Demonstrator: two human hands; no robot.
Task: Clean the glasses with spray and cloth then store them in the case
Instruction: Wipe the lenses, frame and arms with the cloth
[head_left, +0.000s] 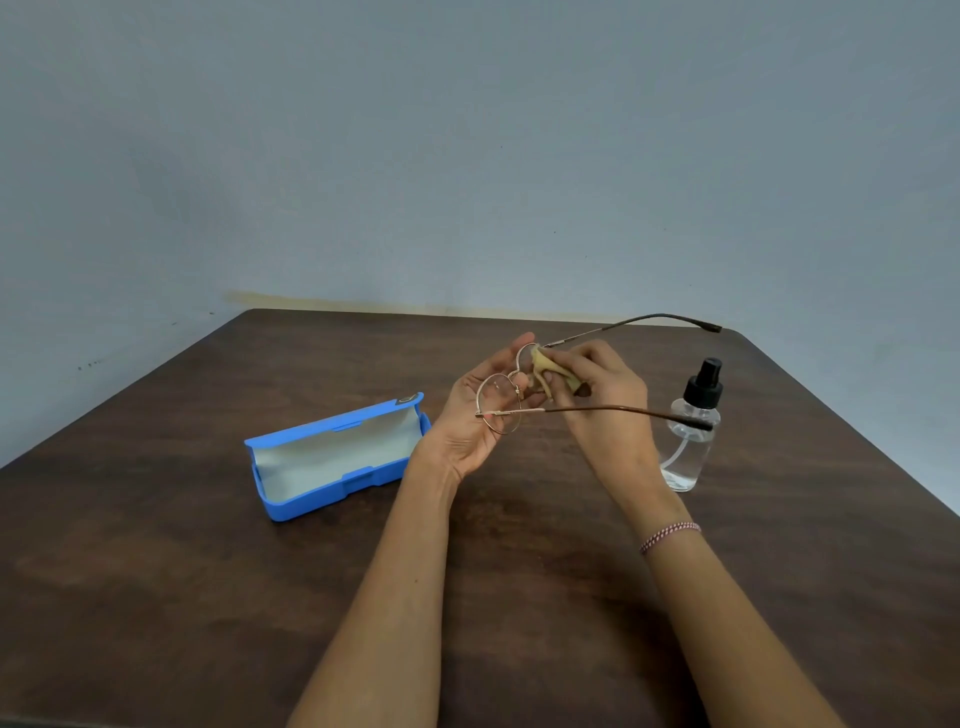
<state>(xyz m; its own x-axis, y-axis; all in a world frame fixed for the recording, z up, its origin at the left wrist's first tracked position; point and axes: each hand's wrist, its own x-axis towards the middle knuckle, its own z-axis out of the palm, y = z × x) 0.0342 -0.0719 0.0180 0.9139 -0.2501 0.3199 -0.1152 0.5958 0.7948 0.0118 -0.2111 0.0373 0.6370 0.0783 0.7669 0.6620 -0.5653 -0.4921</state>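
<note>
Thin gold-rimmed glasses (498, 402) with brown temples unfolded to the right are held above the table. My left hand (475, 415) holds the frame near the bridge, palm up, with the near lens over its palm. My right hand (597, 395) pinches a small tan cloth (550, 371) against the far lens. A blue glasses case (337, 457) lies open on the table to the left, its pale lining showing. A clear spray bottle (693, 431) with a black nozzle stands to the right, behind my right wrist.
The dark brown wooden table (156, 571) has angled corners at the far left and far right. A grey-blue wall rises just behind its far edge. A red-and-white braided band circles my right wrist (670, 535).
</note>
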